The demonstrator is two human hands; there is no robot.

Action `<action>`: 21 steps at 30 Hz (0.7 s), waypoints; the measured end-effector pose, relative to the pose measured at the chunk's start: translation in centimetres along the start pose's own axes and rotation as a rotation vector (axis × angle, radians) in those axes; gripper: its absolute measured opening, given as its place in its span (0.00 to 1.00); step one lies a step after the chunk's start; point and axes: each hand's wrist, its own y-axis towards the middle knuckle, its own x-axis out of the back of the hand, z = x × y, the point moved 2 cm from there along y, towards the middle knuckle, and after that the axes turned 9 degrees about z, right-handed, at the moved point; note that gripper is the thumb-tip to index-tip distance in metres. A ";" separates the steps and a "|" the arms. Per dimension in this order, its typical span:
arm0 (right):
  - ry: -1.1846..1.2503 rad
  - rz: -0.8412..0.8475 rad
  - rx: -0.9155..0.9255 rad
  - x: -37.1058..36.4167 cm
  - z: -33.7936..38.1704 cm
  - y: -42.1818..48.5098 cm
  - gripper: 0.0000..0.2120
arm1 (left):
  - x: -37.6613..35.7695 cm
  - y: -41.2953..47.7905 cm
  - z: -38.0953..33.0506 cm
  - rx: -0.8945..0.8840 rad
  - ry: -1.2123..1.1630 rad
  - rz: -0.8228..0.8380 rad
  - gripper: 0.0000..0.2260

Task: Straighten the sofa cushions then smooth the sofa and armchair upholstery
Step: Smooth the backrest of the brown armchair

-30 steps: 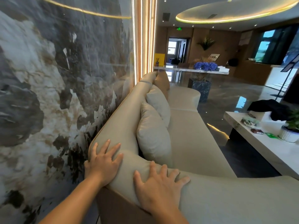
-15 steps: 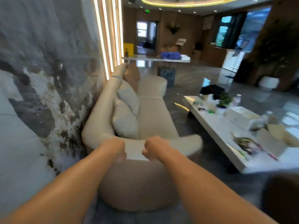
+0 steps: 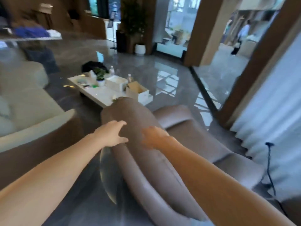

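Observation:
A brown-grey armchair (image 3: pixel 192 137) fills the middle of the head view, its long padded arm (image 3: pixel 135 115) running away from me. My left hand (image 3: pixel 112 134) reaches over the left side of that arm, fingers spread, holding nothing. My right hand (image 3: pixel 153 137) lies flat on top of the arm, fingers apart; it is blurred. The cream sofa (image 3: pixel 24 108) sits at the left edge, out of reach of both hands.
A low white coffee table (image 3: pixel 97 93) beyond the armchair holds a plant, bottles and boxes. A round glass side table (image 3: pixel 105 173) stands left of the armchair. White curtains (image 3: pixel 273 111) and a thin black stand (image 3: pixel 270 168) are on the right. A person walks far off.
My view has swung right from the cream sofa to the brown armchair. Both hands left the sofa arm and now open over the armchair's arm.

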 end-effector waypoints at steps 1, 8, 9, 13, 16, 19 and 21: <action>0.055 0.007 -0.062 -1.6 -3.7 -1.4 0.21 | -1.5 0.6 -3.7 -0.086 0.035 0.007 0.35; 0.441 0.222 -0.202 -14.3 -16.3 -7.7 0.42 | -10.8 4.0 -16.7 -0.157 0.645 0.363 0.48; 0.470 0.225 -0.195 -14.9 -16.6 -7.9 0.42 | -11.2 4.2 -17.0 -0.133 0.690 0.367 0.49; 0.513 0.197 -0.141 -14.5 -15.4 -7.4 0.44 | -11.2 3.9 -16.1 -0.133 0.784 0.317 0.50; 0.535 0.116 -0.159 -13.1 -13.0 -5.5 0.46 | -9.7 4.3 -13.6 -0.164 0.851 0.264 0.51; 0.546 -0.005 -0.213 -11.8 -9.3 -2.8 0.47 | -7.7 5.8 -10.5 -0.199 0.911 0.230 0.55; 0.544 -0.110 -0.240 -11.6 -7.0 -0.8 0.47 | -6.7 7.5 -8.3 -0.258 0.927 0.215 0.59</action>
